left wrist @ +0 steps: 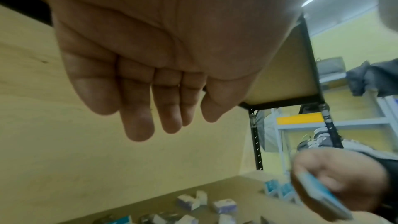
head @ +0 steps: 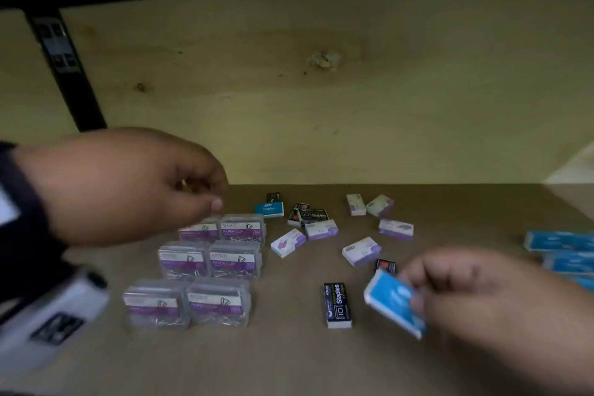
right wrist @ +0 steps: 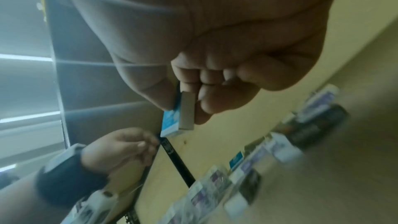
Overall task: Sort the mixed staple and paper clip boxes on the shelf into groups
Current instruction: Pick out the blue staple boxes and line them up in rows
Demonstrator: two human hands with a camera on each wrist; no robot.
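Note:
My right hand [head: 414, 286] pinches a blue staple box [head: 393, 302] above the shelf's front right; the right wrist view has thumb and fingers on that blue box [right wrist: 172, 123]. My left hand [head: 205, 196] hovers with relaxed fingers [left wrist: 137, 125] over the clear paper clip boxes [head: 209, 267], which stand in two rows at the left and hold nothing of it. White-purple staple boxes [head: 361, 251] lie scattered mid-shelf. Black staple boxes [head: 337, 305] lie in front and at the back [head: 308, 214]. Another blue staple box [head: 269, 209] lies at the back.
A row of blue boxes [head: 562, 251] is grouped at the right edge. The wooden shelf board [head: 289, 357] is bare at the front. A plywood back wall [head: 321, 90] and a black upright post [head: 64, 67] close the back and left.

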